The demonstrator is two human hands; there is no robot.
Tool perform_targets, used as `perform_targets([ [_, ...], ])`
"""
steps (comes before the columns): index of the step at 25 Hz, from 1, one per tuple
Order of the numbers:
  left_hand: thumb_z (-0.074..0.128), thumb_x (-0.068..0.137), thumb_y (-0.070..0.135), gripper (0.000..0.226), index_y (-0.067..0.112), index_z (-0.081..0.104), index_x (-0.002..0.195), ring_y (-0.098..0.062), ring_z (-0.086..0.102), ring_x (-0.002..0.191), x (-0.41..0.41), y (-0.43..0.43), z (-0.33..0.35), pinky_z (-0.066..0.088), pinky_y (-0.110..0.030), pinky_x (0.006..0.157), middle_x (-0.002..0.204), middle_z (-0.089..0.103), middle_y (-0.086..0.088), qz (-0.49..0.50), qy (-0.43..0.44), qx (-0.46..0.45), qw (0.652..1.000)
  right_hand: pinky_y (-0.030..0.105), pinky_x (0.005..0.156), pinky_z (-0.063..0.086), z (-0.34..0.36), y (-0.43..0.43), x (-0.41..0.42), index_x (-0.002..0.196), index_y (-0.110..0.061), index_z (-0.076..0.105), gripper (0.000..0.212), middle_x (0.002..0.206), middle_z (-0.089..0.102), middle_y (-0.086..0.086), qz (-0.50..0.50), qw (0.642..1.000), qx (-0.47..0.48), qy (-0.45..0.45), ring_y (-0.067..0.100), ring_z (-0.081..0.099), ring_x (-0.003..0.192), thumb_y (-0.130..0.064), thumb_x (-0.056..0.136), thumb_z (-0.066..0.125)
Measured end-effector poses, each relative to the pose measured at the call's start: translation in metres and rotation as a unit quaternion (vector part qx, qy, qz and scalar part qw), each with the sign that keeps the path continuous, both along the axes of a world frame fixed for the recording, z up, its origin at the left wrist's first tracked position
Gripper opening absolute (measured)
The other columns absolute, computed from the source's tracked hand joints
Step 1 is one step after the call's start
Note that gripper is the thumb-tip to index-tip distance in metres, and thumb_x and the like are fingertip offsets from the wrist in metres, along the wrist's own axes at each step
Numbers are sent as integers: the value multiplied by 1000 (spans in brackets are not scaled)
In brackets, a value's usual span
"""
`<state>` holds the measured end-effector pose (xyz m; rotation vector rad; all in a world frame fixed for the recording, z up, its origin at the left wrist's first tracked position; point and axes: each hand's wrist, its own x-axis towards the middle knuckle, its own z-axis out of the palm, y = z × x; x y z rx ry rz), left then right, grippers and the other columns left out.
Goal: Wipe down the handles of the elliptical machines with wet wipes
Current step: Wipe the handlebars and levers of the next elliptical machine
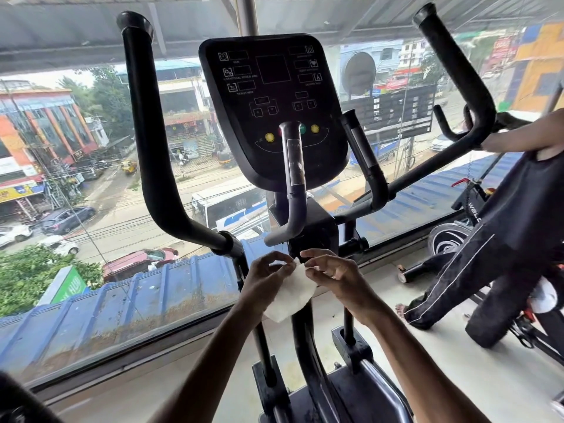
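A white wet wipe (pixel 292 293) hangs between my two hands, low in front of the elliptical's post. My left hand (pixel 264 277) pinches its top left edge and my right hand (pixel 331 274) pinches its top right edge. The long black left handle (pixel 146 129) rises at the left, and the long black right handle (pixel 457 65) rises at the upper right. Two short fixed grips stand below the black console (pixel 274 96): a grey one (pixel 293 178) in the middle and a black one (pixel 363 160) to its right. Neither hand touches a handle.
A large window (pixel 91 178) runs behind the machine, with a street below. At the right, another person in dark clothes (pixel 500 233) rides an exercise bike (pixel 476 206), one hand on its bar. The elliptical's pedals and frame (pixel 351 361) fill the floor below my arms.
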<state>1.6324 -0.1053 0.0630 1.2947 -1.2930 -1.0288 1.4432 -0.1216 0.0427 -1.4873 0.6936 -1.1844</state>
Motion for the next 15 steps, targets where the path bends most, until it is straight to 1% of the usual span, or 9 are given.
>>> perform_targets([
  [2,68,98,16,5,15,72,95,-6,68,64,-2,2,1,47,-17,53,81,78,-3,4,-76,-48,996,26,86,55,-1,-5,6,93,-24,81,15,123,71,-4,-25,997,-44,53,21,69,111,-11,89,78],
  [4,68,98,14,3,17,69,98,-7,70,65,-2,4,1,48,-17,54,79,79,1,2,-100,-67,993,24,82,53,-3,-9,8,95,-28,80,16,113,71,-6,-29,993,-71,91,17,69,107,-13,90,79],
  [7,65,100,16,10,24,59,102,-10,65,61,0,5,-1,46,-20,54,81,78,1,5,-121,-68,990,19,85,50,-2,-9,6,96,-27,80,11,108,67,-9,-26,984,-91,151,13,68,101,-17,91,78],
  [9,60,102,13,9,21,58,100,-9,59,58,4,6,-1,43,-20,52,81,76,-3,-20,-112,-65,991,16,86,49,-1,-7,5,98,-24,79,13,108,66,-2,-6,985,-85,150,9,67,99,-12,93,76],
  [10,59,101,11,10,20,61,99,-10,58,60,6,6,-1,42,-21,53,81,74,-2,-41,-88,-61,993,16,85,49,-2,-6,5,99,-21,79,12,107,66,1,-4,987,-80,143,7,66,98,-10,93,76],
  [13,60,87,12,20,20,73,100,-15,66,79,12,9,-1,46,-25,65,92,74,-1,-102,-4,-47,994,20,83,51,-2,-6,3,100,-18,80,11,102,68,-3,-15,991,-58,122,7,65,93,-12,92,76],
  [15,68,86,13,20,18,75,103,-20,71,90,13,10,-1,50,-26,72,99,76,-3,-126,-17,-67,990,24,85,52,-2,-6,1,100,-20,79,10,102,69,-3,-13,993,-44,112,9,65,93,-14,92,77],
])
